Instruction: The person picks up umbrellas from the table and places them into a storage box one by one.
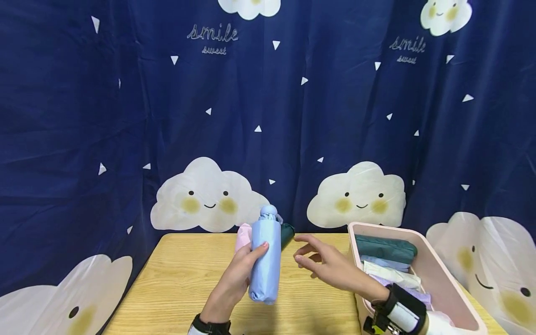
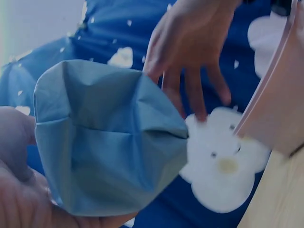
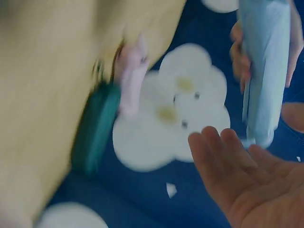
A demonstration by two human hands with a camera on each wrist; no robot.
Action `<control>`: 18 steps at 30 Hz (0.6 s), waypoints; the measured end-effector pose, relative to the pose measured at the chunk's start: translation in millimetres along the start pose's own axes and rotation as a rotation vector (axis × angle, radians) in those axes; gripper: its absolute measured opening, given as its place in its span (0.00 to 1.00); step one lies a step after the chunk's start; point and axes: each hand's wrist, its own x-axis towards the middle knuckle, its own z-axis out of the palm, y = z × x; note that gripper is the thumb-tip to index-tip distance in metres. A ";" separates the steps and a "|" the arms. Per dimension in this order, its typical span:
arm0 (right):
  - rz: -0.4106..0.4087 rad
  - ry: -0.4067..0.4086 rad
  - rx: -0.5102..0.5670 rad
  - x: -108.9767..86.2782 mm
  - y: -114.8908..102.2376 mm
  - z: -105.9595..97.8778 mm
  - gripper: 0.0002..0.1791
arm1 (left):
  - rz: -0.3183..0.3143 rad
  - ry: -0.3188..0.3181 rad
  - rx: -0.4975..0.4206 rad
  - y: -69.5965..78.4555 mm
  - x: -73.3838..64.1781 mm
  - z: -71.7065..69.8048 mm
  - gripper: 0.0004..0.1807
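Observation:
A light blue folded umbrella (image 1: 267,253) stands nearly upright above the table in the head view, its round handle end at the top. My left hand (image 1: 237,279) grips it round its sleeve, thumb across the front. To the right, apart from it, my right hand (image 1: 326,264) hangs in the air with loosely bent fingers and nothing in them. In the left wrist view the umbrella's bottom end (image 2: 109,142) faces the camera. Behind it on the table lie a pink folded umbrella (image 3: 131,83) and a dark green folded umbrella (image 3: 96,126), both partly hidden in the head view.
A pink bin (image 1: 444,274) stands at the table's right side. Inside lie a dark green folded umbrella (image 1: 385,249) and several blue, white and purple cloth-like bundles. A blue curtain (image 1: 268,93) with cloud prints hangs behind the wooden table (image 1: 188,265).

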 end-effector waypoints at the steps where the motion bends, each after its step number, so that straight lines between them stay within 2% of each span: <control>1: 0.043 -0.032 0.097 -0.1 -1.9 3.6 0.29 | -0.001 -0.001 -0.004 -0.4 -0.6 4.1 0.35; 5: 0.156 -0.118 0.422 -0.1 -8.6 18.0 0.34 | -0.013 -0.010 -0.038 -2.8 -3.2 17.8 0.36; 8: 0.191 -0.144 0.566 0.3 -11.2 27.4 0.34 | -0.003 0.000 -0.030 -5.2 -4.7 25.7 0.35; 11: 0.212 -0.159 0.692 1.4 -11.3 35.2 0.34 | 0.026 0.021 0.017 -6.2 -6.4 32.5 0.32; 15: 0.213 -0.177 0.802 1.1 -11.0 44.3 0.36 | 0.051 0.034 0.061 -3.8 -10.1 38.5 0.31; 18: 0.188 -0.157 0.757 -0.2 -12.1 48.9 0.38 | 0.069 0.013 0.084 -1.1 -12.6 40.4 0.32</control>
